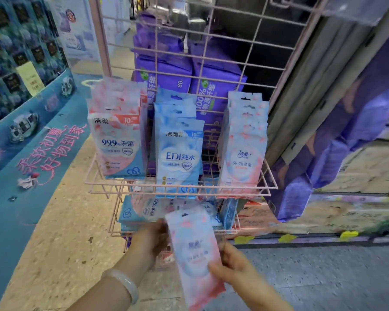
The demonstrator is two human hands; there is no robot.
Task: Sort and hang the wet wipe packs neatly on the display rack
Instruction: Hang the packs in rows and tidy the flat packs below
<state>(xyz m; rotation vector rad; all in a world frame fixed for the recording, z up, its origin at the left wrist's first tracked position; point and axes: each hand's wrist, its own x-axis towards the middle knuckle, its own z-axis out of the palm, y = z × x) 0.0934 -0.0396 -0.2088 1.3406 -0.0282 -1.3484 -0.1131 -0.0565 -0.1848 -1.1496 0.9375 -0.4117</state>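
Pink wire display rack (211, 63) carries three hanging rows: pink-and-white packs (118, 140), blue packs (180, 153), pale pink packs (243, 149). Loose packs fill its lower basket (166, 232). Left hand (154, 237), wrist in a pale bangle (124, 283), reaches toward the basket, grip unclear; right hand (228, 264) pinches a pink-and-blue pack (194, 252) below the basket's front edge.

Pink-and-white wet wipe pack (194, 254) held before pink wire display rack (211, 57)

Right hand (230, 269) grips its lower edge; left hand (153, 237) reaches the near basket (117, 223). Three rows hang beyond.
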